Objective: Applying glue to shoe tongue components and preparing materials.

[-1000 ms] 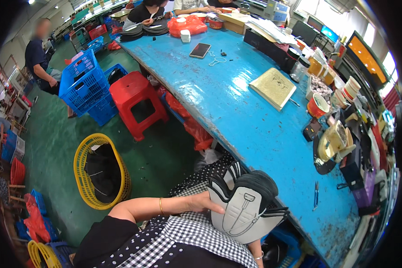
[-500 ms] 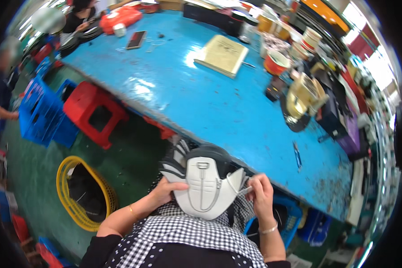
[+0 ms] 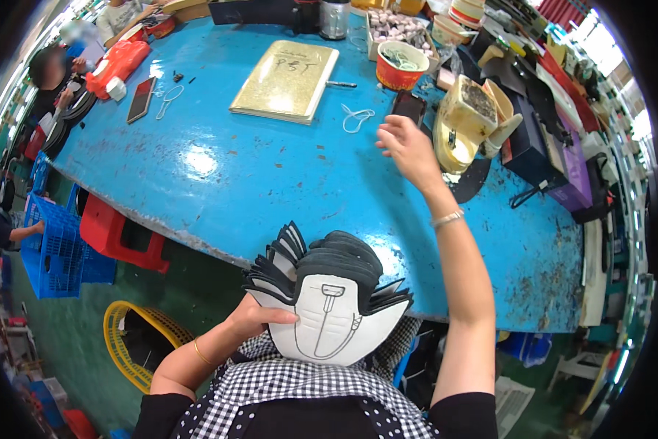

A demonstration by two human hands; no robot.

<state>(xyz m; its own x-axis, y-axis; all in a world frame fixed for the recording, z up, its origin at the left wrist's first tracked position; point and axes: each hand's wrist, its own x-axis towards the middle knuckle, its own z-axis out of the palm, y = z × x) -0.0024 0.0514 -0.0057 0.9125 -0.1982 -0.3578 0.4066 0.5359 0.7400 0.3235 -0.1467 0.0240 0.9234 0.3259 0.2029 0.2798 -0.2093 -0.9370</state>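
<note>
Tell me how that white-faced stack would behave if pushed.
The white-faced stack would probably slip out of line, since it fans apart into layers at the sides. Its side flaps look thin, so likely bend easily. Only the left hand grips it, at one side, so it may swivel.

White glare on blue table (image 3: 270, 172)

This is a workshop floor, seemingly for shoemaking: the left hand (image 3: 262, 316) grips a stack of matching shoe-upper pieces (image 3: 333, 322). Ahead of it stretches a scuffed blue worktable (image 3: 219, 175), where a person in black (image 3: 45, 101) is at the far left. A residue-caked container (image 3: 450, 143) stands just right of the right hand (image 3: 408, 146); a yellow plastic basket (image 3: 169, 325) and blue crate (image 3: 60, 252) lie left of the left.
</note>
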